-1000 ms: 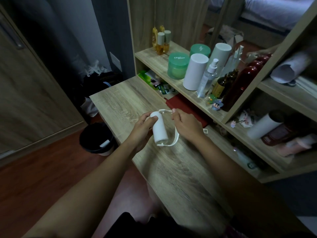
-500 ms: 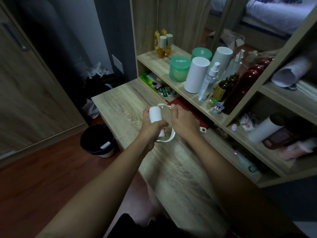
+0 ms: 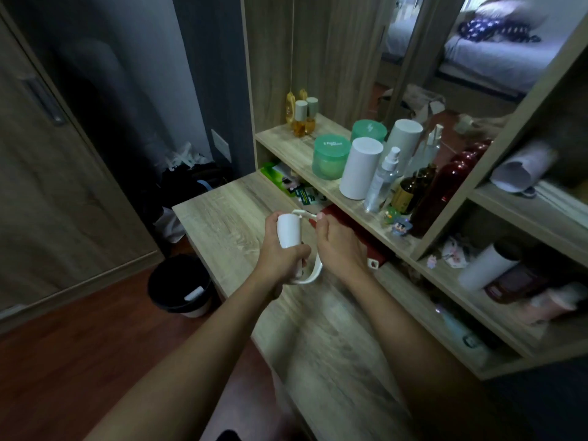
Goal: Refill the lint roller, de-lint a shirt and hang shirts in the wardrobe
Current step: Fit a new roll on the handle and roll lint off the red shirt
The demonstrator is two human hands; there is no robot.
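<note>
From the head view, the left hand (image 3: 280, 259) wraps its fingers around the white roll (image 3: 289, 230), steadying it above the wooden surface (image 3: 222, 218); the right hand (image 3: 339, 246) pinches the lint roller frame (image 3: 313, 273) just beside the roll, likely to seat the refill on its axle; no shirt shows.

The pale grained wooden desk top (image 3: 222, 218) looks matt, the white plastic lint roller (image 3: 289, 230) smooth, the dark-red tall bottle (image 3: 445, 192) glossy
</note>
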